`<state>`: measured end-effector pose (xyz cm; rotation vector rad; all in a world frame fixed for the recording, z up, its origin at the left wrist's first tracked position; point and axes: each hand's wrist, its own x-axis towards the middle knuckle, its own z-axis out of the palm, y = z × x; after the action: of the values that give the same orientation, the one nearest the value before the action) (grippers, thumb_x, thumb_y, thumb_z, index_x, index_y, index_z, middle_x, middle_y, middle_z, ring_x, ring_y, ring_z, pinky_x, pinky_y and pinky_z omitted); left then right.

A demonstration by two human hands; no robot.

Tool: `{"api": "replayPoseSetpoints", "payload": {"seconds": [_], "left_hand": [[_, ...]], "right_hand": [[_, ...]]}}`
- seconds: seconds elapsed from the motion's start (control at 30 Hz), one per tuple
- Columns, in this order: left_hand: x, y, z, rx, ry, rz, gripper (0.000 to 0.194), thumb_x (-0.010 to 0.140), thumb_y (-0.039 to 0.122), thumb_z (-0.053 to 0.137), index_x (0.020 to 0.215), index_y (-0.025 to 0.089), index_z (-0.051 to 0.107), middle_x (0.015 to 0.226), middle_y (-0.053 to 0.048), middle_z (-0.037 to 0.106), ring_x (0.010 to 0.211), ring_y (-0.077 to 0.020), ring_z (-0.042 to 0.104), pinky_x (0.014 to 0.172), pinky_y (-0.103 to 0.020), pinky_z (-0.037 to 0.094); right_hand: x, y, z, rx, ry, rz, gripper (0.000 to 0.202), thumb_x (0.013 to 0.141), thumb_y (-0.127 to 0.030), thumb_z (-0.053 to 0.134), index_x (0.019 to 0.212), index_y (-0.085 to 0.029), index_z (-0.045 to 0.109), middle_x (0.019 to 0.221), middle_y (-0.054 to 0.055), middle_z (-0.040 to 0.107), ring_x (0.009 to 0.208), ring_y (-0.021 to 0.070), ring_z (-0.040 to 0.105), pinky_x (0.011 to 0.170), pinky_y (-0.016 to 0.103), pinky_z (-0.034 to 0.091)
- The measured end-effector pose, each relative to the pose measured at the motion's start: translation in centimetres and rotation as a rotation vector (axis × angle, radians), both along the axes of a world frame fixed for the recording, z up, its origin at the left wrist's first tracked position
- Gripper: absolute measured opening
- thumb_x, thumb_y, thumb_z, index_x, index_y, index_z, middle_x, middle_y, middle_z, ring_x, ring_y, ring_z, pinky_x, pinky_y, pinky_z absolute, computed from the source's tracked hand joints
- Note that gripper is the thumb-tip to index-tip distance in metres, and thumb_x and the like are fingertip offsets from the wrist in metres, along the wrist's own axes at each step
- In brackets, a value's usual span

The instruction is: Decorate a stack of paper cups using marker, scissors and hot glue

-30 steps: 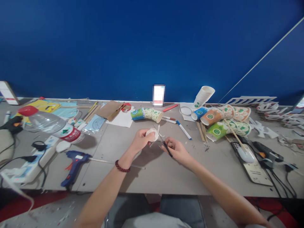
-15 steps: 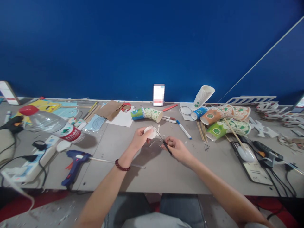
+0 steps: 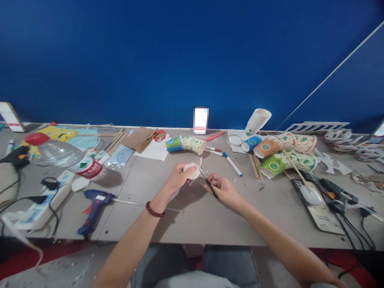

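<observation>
Pinched in my left hand (image 3: 177, 176) is a round white paper disc (image 3: 191, 171), with my thumb lying over its face. My right hand (image 3: 223, 188) grips a pair of scissors with dark handles (image 3: 212, 188). The scissor blades point up and left, against the disc's right edge. Thin white paper trimmings lie on the grey table by the blades. Just beyond my hands rests a curved tube of joined paper cups (image 3: 186, 145), printed blue, green and white.
A blue glue gun (image 3: 97, 208), a power strip (image 3: 51, 204) and a red-capped bottle (image 3: 81, 162) are at left. More joined cups (image 3: 288, 162), a phone with a mouse (image 3: 312, 196) on it and a dark glue gun (image 3: 339, 194) lie at right. Markers (image 3: 232, 164) lie ahead.
The disc has shifted slightly and turned in my left hand. The strip that curved below it now shows less. My right hand and the scissors have hardly moved.
</observation>
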<state>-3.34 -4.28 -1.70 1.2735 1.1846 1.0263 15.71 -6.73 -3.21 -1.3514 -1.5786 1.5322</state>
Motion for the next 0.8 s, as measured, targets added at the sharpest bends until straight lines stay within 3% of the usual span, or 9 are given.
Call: {"api": "replayPoseSetpoints", "payload": {"seconds": [0.47, 0.7, 0.8], "left_hand": [[-1.5, 0.7, 0.0, -0.071, -0.008, -0.011, 0.028, 0.069, 0.037, 0.065, 0.054, 0.015, 0.055, 0.050, 0.002, 0.048, 0.046, -0.0078, 0.040, 0.041, -0.020, 0.028], [-0.6, 0.4, 0.7, -0.025, -0.053, -0.004, 0.029, 0.073, 0.039, 0.064, 0.059, 0.015, 0.056, 0.053, 0.002, 0.052, 0.045, -0.0078, 0.044, 0.046, -0.022, 0.036], [-0.3, 0.1, 0.9, -0.051, -0.041, -0.062, 0.028, 0.071, 0.038, 0.065, 0.059, 0.015, 0.056, 0.051, 0.002, 0.052, 0.043, -0.0078, 0.044, 0.045, -0.022, 0.036]], "right_hand": [[0.1, 0.1, -0.7, -0.004, -0.044, 0.007, 0.035, 0.073, -0.049, 0.068, 0.074, -0.021, 0.046, 0.050, -0.009, 0.042, 0.047, 0.0064, 0.027, 0.043, 0.019, 0.021], [0.2, 0.2, -0.5, -0.033, 0.025, -0.010, 0.036, 0.074, -0.049, 0.067, 0.075, -0.021, 0.044, 0.049, -0.010, 0.037, 0.043, 0.0055, 0.026, 0.040, 0.019, 0.019], [0.3, 0.2, -0.5, -0.064, 0.038, 0.015, 0.036, 0.075, -0.052, 0.065, 0.077, -0.021, 0.046, 0.048, -0.010, 0.037, 0.042, 0.0057, 0.026, 0.039, 0.019, 0.019]]}}
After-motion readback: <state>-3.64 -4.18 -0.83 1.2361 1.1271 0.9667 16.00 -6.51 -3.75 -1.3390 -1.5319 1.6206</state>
